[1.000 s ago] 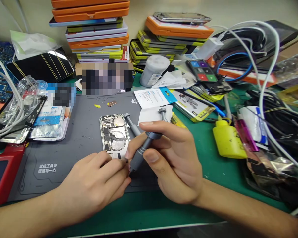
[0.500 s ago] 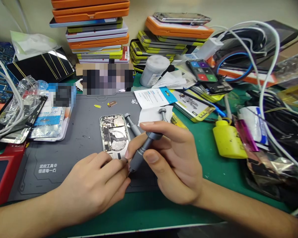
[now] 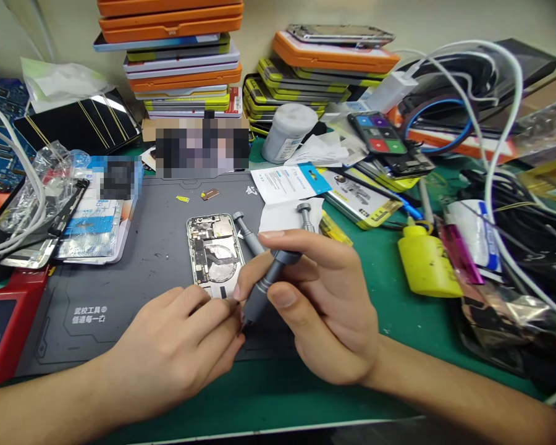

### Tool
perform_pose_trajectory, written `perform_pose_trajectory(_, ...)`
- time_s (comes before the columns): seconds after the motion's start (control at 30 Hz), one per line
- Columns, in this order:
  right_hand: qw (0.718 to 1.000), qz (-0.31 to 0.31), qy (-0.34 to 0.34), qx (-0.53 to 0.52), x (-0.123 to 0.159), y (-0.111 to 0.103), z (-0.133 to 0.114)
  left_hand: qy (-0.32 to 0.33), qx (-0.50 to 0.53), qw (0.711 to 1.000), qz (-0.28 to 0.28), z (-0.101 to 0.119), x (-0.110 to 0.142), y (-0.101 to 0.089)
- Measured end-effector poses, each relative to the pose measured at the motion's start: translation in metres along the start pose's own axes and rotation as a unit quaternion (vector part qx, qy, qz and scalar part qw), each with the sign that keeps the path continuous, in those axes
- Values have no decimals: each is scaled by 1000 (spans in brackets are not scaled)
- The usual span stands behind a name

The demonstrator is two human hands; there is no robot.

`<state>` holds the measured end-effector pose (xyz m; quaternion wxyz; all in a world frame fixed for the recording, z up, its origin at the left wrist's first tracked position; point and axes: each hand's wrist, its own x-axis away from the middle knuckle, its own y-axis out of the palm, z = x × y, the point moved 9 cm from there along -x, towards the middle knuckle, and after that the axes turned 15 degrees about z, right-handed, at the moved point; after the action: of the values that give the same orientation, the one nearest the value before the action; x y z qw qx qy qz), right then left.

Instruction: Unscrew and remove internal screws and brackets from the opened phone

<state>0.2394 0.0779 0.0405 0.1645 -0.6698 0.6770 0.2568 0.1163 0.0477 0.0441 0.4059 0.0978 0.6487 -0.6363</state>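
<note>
Right hand (image 3: 333,309) grips a grey screwdriver (image 3: 274,272), tip down; the left hand (image 3: 167,340) curls beside the tip, its grasp impossible to tell, blocking the near end of an opened phone (image 3: 217,247) on a dark mat (image 3: 143,253). Behind stand paper packaging (image 3: 285,182) and stacked cases (image 3: 180,77); a yellow bottle (image 3: 429,266) sits rightward.

phone (image 3: 217,256) on mat (image 3: 152,247) | bottle (image 3: 429,264) right of mat | stacked cases (image 3: 180,80) behind mat

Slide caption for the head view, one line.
Right hand holds a gray screwdriver close to the left hand, near an opened phone on a dark mat.
</note>
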Motion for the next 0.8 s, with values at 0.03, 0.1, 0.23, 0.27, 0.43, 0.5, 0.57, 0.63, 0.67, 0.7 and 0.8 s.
perform_pose_trajectory(0.03, 1000, 0, -2, 1, 0, 0, 0, 0, -1, 1000, 0, 0, 0, 0)
perform_pose_trajectory(0.1, 1000, -2, -1, 13, 0, 0, 0, 3, -4, 1000, 2, 0, -1, 0)
perform_pose_trajectory(0.23, 999, -8, 3, 36, -1, 0, 1, 5, -3, 1000, 1, 0, 0, 1)
perform_pose_trajectory(0.27, 999, -7, 3, 36, -1, 0, 1, 4, -2, 1000, -1, 0, 0, 2)
perform_pose_trajectory(0.43, 1000, 5, -7, 18, -2, -1, -2, 0, 4, 1000, -5, 0, 1, 2)
perform_pose_trajectory(0.5, 1000, 5, -10, 15, -2, -1, -2, -1, 5, 1000, -3, 0, 0, 1)
perform_pose_trajectory(0.57, 1000, 1, -11, 21, -2, -1, -2, -2, 5, 1000, -1, 1, -1, 0)
perform_pose_trajectory(0.63, 1000, 0, -8, 26, -2, -1, -1, -3, 7, 1000, -1, 1, -2, 0)
perform_pose_trajectory(0.67, 1000, 1, -7, 23, -2, -1, -1, -5, 8, 1000, -1, 1, -2, 1)
perform_pose_trajectory(0.7, 1000, 2, -6, 17, -2, -1, -1, -5, 8, 1000, -1, 0, -2, 1)
perform_pose_trajectory(0.8, 1000, 4, 2, 3, -1, -2, -1, -4, 6, 1000, 1, 0, -1, 1)
